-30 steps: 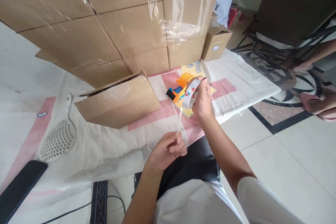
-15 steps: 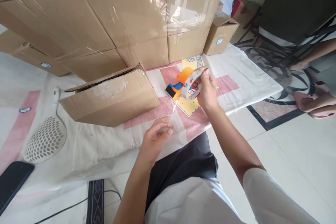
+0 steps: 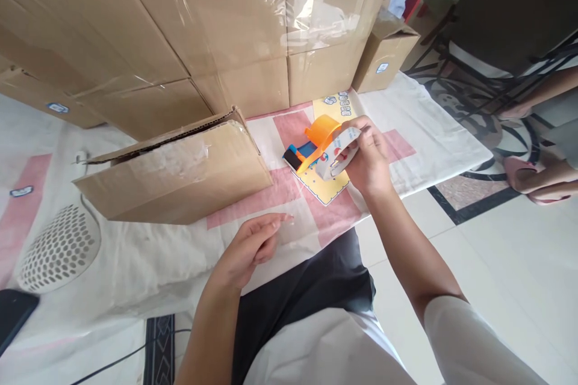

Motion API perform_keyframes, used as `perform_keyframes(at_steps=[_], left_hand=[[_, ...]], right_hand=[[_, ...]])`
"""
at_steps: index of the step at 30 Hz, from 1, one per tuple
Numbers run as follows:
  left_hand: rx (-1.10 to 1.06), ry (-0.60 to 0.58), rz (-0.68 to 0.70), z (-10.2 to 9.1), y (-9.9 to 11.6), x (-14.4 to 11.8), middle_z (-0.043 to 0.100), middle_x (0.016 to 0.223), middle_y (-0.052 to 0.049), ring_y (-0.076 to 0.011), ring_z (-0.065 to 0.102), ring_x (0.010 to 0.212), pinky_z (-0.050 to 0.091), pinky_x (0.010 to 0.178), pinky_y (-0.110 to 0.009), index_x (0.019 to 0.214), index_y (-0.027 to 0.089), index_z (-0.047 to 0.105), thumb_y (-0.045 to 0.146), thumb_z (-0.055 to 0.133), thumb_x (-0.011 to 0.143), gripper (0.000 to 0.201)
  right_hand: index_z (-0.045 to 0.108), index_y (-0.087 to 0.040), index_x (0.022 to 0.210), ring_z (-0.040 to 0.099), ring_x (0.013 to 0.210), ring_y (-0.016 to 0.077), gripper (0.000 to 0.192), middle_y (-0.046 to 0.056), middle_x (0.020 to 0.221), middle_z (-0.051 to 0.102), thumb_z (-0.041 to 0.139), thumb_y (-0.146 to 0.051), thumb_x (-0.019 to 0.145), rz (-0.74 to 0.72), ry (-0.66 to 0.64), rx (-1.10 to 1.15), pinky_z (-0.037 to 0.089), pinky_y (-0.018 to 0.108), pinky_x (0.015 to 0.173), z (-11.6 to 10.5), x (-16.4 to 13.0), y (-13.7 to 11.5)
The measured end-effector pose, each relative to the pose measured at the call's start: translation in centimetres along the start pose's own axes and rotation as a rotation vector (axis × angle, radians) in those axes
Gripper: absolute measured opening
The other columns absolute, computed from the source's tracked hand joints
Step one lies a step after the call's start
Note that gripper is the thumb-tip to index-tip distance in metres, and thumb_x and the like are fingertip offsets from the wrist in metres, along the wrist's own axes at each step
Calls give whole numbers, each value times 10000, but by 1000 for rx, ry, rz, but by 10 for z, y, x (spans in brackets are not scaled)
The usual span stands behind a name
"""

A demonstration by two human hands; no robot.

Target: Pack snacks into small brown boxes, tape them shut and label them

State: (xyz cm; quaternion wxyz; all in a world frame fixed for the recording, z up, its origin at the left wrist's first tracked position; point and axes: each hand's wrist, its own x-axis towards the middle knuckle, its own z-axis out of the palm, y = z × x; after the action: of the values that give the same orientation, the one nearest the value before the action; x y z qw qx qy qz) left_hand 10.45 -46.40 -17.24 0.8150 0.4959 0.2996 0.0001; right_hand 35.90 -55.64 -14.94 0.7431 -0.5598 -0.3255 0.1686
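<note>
My right hand (image 3: 368, 159) grips a roll of clear tape (image 3: 336, 150) with a printed white core, held just above an orange and blue tape dispenser (image 3: 311, 144) that lies on a yellow sheet (image 3: 332, 189). My left hand (image 3: 250, 246) hovers over the white cloth (image 3: 180, 252) with its fingers spread and pointing toward the roll; a thin scrap of tape seems to cling to its fingertips. A flat cardboard box (image 3: 176, 171) with a taped face lies tilted to the left of the dispenser.
A wall of stacked cardboard boxes (image 3: 203, 18) wrapped in film stands behind. A small box (image 3: 383, 57) sits at its right end. A white perforated scoop (image 3: 56, 246) and a dark phone (image 3: 13, 316) lie at left. Another person's arm and foot (image 3: 537, 183) are at far right.
My left hand let go of the stretched tape strand and opened, moving left and down. My right hand drew the roll toward the dispenser. The view shifted so things slid left.
</note>
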Motion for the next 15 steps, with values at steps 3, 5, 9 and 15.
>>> perform_keyframes(at_steps=[3, 5, 9, 15], left_hand=[[-156, -15, -62, -1, -2, -6, 195, 408, 132, -39, 86, 415, 122, 471, -236, 1045, 141, 741, 513, 721, 861, 415], [-196, -29, -130, 1, -8, -10, 181, 412, 135, -40, 70, 411, 101, 453, -236, 1036, 139, 736, 527, 730, 846, 432], [-49, 158, -15, 8, -16, -14, 282, 449, 106, -59, 184, 427, 182, 450, -228, 967, 177, 697, 519, 727, 850, 363], [413, 391, 666, 37, 32, 1, 709, 1131, -60, -214, 636, 1064, 493, 908, -316, 1124, 252, 688, 373, 751, 866, 292]], right_hand=[[557, -277, 829, 401, 550, 134, 542, -15, 689, 437, 621, -815, 820, -25, -30, 26, 370, 292, 491, 2, 0, -3], [549, -280, 827, 395, 542, 138, 537, -16, 684, 421, 610, -814, 827, -44, -26, 18, 359, 294, 478, 2, 0, -7], [540, -283, 829, 389, 531, 137, 540, -17, 689, 404, 606, -819, 829, -111, -28, 15, 360, 304, 473, 3, 0, -19], [594, -273, 865, 367, 522, 117, 416, -12, 717, 470, 614, -685, 922, -208, -210, 57, 327, 289, 476, 11, -3, -33]])
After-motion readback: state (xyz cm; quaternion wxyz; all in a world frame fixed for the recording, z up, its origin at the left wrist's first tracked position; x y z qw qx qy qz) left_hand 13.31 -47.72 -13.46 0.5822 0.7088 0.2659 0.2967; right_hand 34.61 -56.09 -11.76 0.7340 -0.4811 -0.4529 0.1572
